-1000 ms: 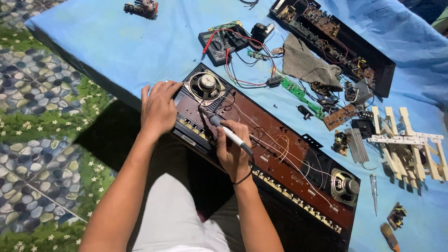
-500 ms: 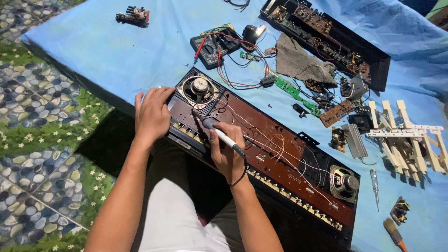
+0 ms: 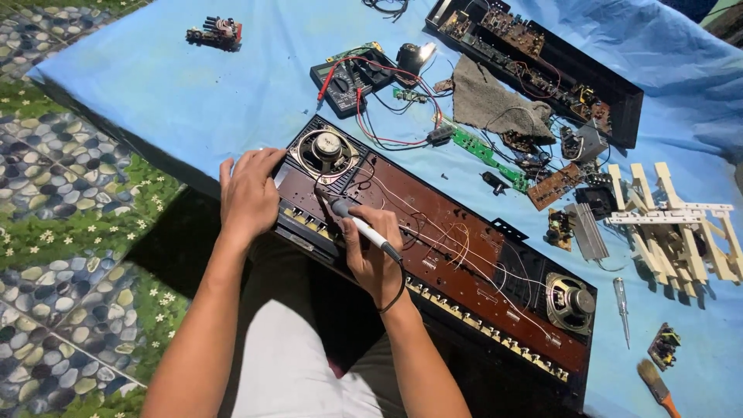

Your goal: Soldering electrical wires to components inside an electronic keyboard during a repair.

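Long dark chassis, open, lying across lap and blue cloth under both hands. Left hand spread flat, gripping chassis end beside round speaker. Right hand closed around white-handled tool, tip set on brown board just beyond fingers. Judged rigid but fragile: thin white wires loose; best held by outer frame edges. Multimeter well beyond hands.
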